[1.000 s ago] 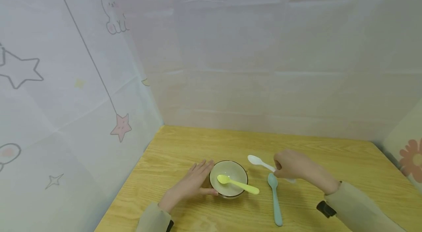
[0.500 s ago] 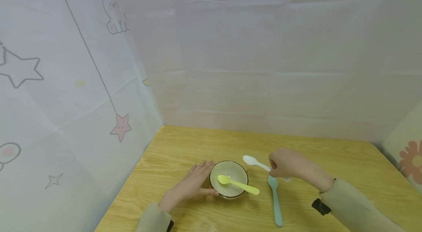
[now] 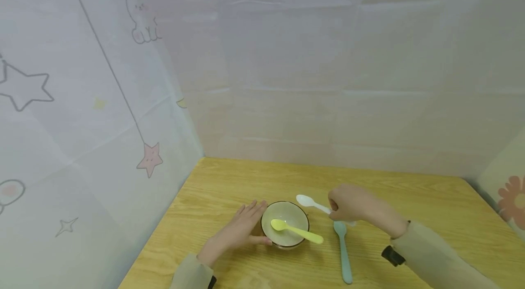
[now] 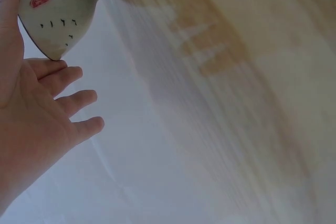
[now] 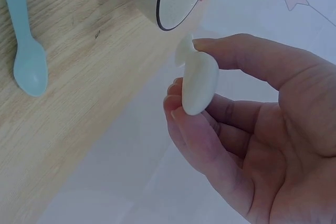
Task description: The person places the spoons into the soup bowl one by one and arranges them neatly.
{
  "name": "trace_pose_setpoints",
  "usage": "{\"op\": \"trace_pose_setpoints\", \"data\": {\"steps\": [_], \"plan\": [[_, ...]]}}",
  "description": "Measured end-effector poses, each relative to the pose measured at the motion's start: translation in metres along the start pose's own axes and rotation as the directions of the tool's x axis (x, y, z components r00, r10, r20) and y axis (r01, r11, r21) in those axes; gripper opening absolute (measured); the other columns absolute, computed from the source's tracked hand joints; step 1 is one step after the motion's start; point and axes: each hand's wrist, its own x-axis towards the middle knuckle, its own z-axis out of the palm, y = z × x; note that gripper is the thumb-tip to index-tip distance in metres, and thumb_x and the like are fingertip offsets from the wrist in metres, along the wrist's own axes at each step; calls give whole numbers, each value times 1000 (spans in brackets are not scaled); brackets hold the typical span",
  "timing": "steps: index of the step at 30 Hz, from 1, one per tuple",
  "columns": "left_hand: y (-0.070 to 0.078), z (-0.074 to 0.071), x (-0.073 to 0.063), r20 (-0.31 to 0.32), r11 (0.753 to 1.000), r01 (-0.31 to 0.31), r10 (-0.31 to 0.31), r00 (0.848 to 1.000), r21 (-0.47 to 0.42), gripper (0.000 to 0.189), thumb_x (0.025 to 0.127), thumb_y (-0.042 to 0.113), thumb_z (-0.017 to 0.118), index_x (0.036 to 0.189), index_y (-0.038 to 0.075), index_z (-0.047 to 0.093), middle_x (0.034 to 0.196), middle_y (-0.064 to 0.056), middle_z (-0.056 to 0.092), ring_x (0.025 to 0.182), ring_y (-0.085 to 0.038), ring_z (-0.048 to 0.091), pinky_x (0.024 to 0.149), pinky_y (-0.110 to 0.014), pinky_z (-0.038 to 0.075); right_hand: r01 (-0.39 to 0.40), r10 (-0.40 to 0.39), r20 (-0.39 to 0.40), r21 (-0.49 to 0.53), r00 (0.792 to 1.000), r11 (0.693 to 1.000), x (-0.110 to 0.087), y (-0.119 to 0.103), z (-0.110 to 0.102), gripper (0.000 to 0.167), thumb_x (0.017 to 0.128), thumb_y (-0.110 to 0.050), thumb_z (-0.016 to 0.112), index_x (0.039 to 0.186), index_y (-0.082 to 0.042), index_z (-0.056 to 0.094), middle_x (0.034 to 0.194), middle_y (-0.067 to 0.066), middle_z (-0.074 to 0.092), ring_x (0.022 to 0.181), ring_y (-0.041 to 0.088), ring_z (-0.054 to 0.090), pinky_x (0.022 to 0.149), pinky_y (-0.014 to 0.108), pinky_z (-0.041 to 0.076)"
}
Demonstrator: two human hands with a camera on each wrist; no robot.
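Observation:
My right hand [image 3: 350, 204] pinches a white spoon [image 3: 305, 200] by its handle, thumb on one side and curled fingers on the other. In the right wrist view the handle end of that white spoon [image 5: 200, 83] faces the camera. The spoon's head points left, close to the far right rim of a cream bowl [image 3: 268, 214] with a dark edge. My left hand [image 3: 235, 234] rests against the bowl's left side, fingers spread and fairly straight. A yellow spoon [image 3: 301, 233] lies in the bowl, its handle over the right rim. Flower decoration shows on the bowl [image 4: 58, 11].
A light blue spoon [image 3: 344, 252] lies on the wooden table [image 3: 246, 175], right of the bowl and below my right hand. Pale printed sheets [image 3: 287, 74] rise behind the table and at its left and right sides.
My right hand has carried the white spoon leftward, bringing its head closer to the bowl. The left hand, the bowl, the yellow spoon and the blue spoon stay put.

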Motion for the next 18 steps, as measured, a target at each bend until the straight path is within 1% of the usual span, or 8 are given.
{"op": "trace_pose_setpoints", "data": {"steps": [6, 14, 18], "plan": [[-2, 1, 0, -6, 1000, -7, 7, 1000, -3, 101, 85, 62, 64, 157, 5, 24, 164, -13, 29, 152, -40, 24, 122, -63, 21, 11, -11, -2, 0, 1000, 1000, 4, -1, 3, 28, 78, -11, 74, 64, -16, 50, 58, -6, 46, 53, 6, 36, 50, 20, 28], [-2, 0, -1, -3, 1000, -3, 3, 1000, 1, 101, 85, 62, 65, 157, 5, 24, 164, -13, 28, 152, -40, 24, 122, -63, 20, 29, -29, 2, -1, 1000, 1000, 7, -5, 2, 28, 79, -10, 74, 64, -16, 51, 57, -7, 45, 52, 6, 36, 49, 19, 28], [-2, 1, -1, 0, 1000, 3, -3, 1000, 2, 101, 85, 62, 65, 157, 5, 24, 164, -12, 28, 152, -39, 24, 122, -62, 20, 35, -35, 6, 7, 999, 999, 9, -6, 2, 29, 78, -8, 73, 62, -16, 50, 56, -7, 42, 51, 6, 33, 49, 19, 26]]}}
